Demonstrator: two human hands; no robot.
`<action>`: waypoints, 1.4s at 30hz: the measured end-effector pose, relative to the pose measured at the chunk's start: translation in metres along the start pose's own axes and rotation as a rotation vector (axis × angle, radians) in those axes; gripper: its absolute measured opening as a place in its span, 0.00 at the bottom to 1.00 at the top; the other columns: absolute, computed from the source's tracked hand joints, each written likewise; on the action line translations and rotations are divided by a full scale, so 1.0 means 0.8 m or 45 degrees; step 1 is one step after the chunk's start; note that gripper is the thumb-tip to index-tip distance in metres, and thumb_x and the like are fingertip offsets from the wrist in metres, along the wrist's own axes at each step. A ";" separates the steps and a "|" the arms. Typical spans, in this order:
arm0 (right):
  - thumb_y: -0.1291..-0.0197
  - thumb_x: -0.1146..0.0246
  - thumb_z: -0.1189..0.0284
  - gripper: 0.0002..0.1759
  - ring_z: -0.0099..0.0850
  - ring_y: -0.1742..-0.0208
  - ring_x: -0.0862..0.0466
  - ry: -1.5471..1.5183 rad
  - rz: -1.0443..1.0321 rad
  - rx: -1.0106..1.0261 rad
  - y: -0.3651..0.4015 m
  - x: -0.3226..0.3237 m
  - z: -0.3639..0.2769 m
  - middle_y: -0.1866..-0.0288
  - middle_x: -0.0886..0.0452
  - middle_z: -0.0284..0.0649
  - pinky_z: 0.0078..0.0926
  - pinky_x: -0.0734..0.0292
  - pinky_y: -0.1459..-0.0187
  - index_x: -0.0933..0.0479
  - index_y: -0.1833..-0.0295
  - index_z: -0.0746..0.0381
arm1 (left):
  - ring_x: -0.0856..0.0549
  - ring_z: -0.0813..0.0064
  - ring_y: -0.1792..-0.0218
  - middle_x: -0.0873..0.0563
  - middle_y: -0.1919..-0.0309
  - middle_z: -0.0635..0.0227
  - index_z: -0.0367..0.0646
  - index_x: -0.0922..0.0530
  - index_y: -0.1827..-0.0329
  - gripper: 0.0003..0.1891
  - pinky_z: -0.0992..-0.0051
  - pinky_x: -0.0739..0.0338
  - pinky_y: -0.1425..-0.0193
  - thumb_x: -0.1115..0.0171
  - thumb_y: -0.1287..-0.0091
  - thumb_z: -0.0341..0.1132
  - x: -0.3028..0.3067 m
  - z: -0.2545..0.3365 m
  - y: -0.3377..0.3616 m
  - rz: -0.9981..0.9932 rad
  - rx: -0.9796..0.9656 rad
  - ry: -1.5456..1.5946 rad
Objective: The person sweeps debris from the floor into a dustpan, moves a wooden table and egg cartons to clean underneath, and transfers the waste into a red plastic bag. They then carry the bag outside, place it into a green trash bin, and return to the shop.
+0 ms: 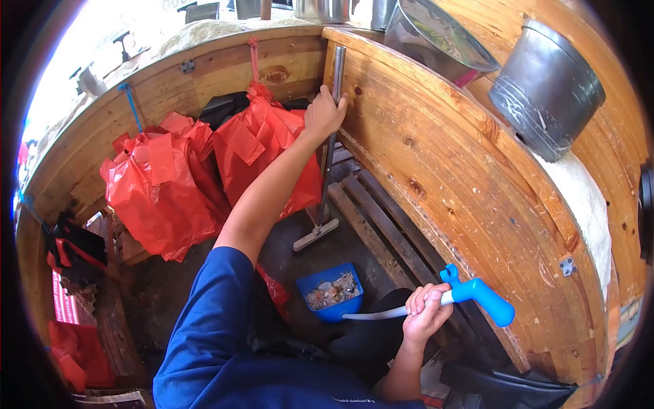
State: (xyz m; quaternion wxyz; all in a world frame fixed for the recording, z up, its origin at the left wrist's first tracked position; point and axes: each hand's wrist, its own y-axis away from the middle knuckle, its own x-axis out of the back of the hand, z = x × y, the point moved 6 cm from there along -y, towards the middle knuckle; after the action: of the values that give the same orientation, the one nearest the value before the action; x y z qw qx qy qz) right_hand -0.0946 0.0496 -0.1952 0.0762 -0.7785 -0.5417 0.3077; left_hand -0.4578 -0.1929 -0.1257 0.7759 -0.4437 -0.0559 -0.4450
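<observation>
My left hand (325, 112) is closed on the upper part of a metal broom handle (338, 68), beside the corner of the wooden panels. The broom head (315, 235) rests on the dark floor. Lower right, my right hand (427, 310) wraps round the pale shaft of a long-handled dustpan with a blue grip (485, 300). Its blue pan (332, 312) lies on the floor and holds debris (333, 291). Where shaft and pan join is at the pan's lower right edge.
Red plastic bags (160, 187) hang on the left panel from strings. A wooden slatted pallet (381, 225) lies along the right wooden panel (436, 157). On the ledge above stand a black bucket (547, 88) and a metal-rimmed container (436, 41). A black bag (78, 252) hangs far left.
</observation>
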 end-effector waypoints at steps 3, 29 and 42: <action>0.32 0.48 0.68 0.11 0.16 0.87 0.40 -0.009 -0.051 0.017 -0.005 -0.002 0.004 0.83 0.39 0.31 0.14 0.45 0.86 0.38 0.64 0.62 | 0.21 0.50 0.61 0.24 0.60 0.50 0.37 0.34 0.50 0.27 0.53 0.26 0.60 0.40 0.39 0.51 0.018 -0.006 -0.003 0.270 -0.190 -0.193; 0.36 0.44 0.74 0.10 0.22 0.79 0.29 0.242 -0.046 -0.598 0.075 0.030 0.175 0.83 0.32 0.32 0.24 0.28 0.70 0.35 0.70 0.62 | 0.20 0.55 0.62 0.20 0.67 0.56 0.37 0.23 0.59 0.09 0.64 0.25 0.56 0.42 0.40 0.31 0.120 0.032 0.149 -0.268 -0.679 0.310; 0.30 0.56 0.68 0.20 0.20 0.88 0.45 0.179 -0.432 -0.582 0.013 -0.006 0.180 0.88 0.45 0.31 0.20 0.45 0.86 0.44 0.79 0.57 | 0.18 0.57 0.53 0.16 0.60 0.54 0.40 0.21 0.52 0.24 0.62 0.25 0.49 0.36 0.44 0.50 0.091 -0.367 0.465 -1.796 0.261 -0.080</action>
State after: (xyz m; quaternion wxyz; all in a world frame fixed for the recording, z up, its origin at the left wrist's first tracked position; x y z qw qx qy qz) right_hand -0.1684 0.0102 -0.3127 -0.0134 -0.6931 -0.7129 0.1059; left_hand -0.2295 -0.3781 -0.5048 0.3390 -0.2390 -0.3935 -0.8204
